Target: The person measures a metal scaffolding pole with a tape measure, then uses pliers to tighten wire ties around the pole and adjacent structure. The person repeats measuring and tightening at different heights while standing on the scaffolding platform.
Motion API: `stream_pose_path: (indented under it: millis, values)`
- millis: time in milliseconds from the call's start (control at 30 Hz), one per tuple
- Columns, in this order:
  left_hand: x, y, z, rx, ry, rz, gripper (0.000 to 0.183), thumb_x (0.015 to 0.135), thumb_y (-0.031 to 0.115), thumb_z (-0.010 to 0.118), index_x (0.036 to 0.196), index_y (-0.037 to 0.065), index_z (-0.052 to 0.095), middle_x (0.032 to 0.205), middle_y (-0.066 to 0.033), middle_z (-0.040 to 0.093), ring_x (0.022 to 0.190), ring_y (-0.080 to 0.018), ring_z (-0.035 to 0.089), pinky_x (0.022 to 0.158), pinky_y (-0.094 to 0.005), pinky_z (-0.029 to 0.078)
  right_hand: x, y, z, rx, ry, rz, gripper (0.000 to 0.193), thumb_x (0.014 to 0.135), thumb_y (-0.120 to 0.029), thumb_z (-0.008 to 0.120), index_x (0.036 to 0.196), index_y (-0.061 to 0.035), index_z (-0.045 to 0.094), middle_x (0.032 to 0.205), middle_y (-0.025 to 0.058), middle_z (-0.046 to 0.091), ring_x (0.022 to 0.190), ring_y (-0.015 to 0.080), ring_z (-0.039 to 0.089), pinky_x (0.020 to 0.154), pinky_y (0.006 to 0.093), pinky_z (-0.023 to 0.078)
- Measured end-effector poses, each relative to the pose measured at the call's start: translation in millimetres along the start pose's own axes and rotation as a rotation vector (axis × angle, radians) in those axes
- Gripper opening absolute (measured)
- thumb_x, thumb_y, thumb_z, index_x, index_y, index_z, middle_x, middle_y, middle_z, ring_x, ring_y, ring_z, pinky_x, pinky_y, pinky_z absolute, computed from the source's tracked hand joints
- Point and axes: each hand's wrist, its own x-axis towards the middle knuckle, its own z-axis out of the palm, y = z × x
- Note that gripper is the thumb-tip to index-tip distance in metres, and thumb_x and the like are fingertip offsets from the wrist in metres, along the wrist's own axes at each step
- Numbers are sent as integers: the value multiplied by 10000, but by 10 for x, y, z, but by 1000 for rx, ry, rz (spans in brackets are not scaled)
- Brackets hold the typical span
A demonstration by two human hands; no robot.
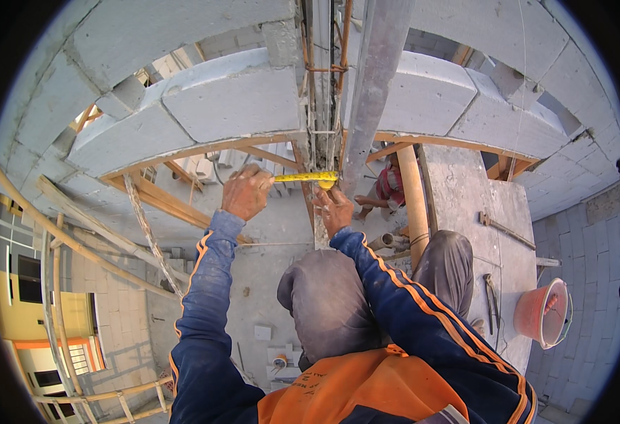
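High among grey block walls (225, 106) and timber props, we stretch a yellow tape measure (310, 177) level across a rebar column (322, 106). Our left hand (246, 191) pinches the tape's free end; our right hand (334, 210) grips its case beside a grey pole (370, 92).

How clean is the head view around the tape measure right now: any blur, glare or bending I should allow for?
Head view: even daylight, no glare; the yellow tape measure, left hand and right hand are sharp. Fisheye bends the grey block wall into arcs, and the corners are black.
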Motion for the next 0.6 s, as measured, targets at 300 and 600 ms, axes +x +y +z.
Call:
stream_pose_path:
  millis: [300,600]
  values:
    - [5,-5,-2,3,-18,-2,181,944,239,648,939,73,721,868,-99,620,870,-326,636,752,-461,519,35,48,-18,16,-15,12,542,902,-384,794,1311,-56,656,1131,85,713,912,215,725,715,347,589]
    - [18,-5,-8,3,-17,2,183,944,238,646,945,70,720,874,-105,617,874,-332,632,750,-464,516,13,3,-13,30,1,48,521,880,-382,817,1220,-15,674,1098,97,714,953,248,730,756,373,604]
